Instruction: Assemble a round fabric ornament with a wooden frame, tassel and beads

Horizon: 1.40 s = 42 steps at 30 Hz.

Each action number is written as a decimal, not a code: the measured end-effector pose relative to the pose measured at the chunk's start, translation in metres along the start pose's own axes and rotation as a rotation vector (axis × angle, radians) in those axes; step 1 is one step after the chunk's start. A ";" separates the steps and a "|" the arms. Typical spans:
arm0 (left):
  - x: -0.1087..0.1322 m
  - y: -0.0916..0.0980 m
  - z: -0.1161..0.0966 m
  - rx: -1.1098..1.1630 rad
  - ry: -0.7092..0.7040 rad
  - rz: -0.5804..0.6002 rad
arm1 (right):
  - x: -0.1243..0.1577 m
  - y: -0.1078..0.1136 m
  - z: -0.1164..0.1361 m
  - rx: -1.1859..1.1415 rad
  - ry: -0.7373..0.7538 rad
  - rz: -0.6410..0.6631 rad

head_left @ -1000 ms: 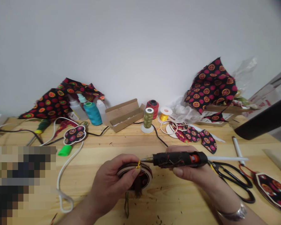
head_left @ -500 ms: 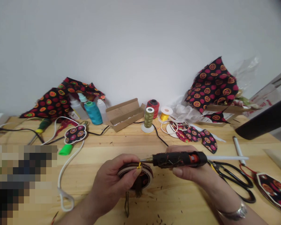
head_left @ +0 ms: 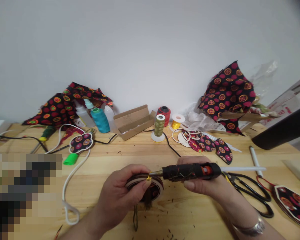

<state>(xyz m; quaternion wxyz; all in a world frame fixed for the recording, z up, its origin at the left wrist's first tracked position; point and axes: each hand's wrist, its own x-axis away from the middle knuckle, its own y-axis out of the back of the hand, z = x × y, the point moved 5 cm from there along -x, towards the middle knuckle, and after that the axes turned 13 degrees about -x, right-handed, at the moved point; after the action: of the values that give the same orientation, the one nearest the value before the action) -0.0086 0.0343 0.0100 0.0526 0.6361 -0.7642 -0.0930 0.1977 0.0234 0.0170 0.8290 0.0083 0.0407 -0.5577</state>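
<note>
My left hand [head_left: 123, 191] is closed on a round fabric-covered ornament [head_left: 158, 190] with pale rims, thumb on its face and fingers behind. Yellow thread [head_left: 149, 178] is tied at its upper edge by my thumb tip, and a dark tassel [head_left: 148, 200] hangs across its face. Below the ornament dangles a dark cord loop [head_left: 135, 218]. My right hand [head_left: 202, 185] grips a black hot glue gun [head_left: 185, 171] with a white glue stick [head_left: 242, 169] out of its back. Its metal nozzle points left and meets the ornament's edge beside the yellow thread; actual contact is hard to make out.
Black-handled scissors [head_left: 252, 190] and an octagonal fabric piece [head_left: 293, 203] lie at right. Behind stand an olive thread spool [head_left: 160, 126], a cardboard box [head_left: 135, 123] and a teal spool [head_left: 100, 120]. A white cord [head_left: 70, 180] and a flower-shaped piece [head_left: 81, 142] lie left.
Hardly anything differs. The glue gun has tilted very slightly, its nozzle still at the ornament's edge; my left hand keeps the same hold.
</note>
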 end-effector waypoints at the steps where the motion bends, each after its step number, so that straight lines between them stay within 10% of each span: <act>1: 0.000 0.000 0.000 0.008 0.005 0.003 | 0.000 0.000 0.000 0.004 0.002 0.003; 42: 0.001 -0.001 -0.002 0.006 -0.014 0.014 | 0.000 0.001 0.002 0.043 0.060 -0.008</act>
<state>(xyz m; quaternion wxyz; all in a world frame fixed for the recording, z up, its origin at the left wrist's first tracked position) -0.0074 0.0331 0.0121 0.0461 0.6302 -0.7693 -0.0947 0.1990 0.0234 0.0189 0.8247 0.0427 0.0537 -0.5614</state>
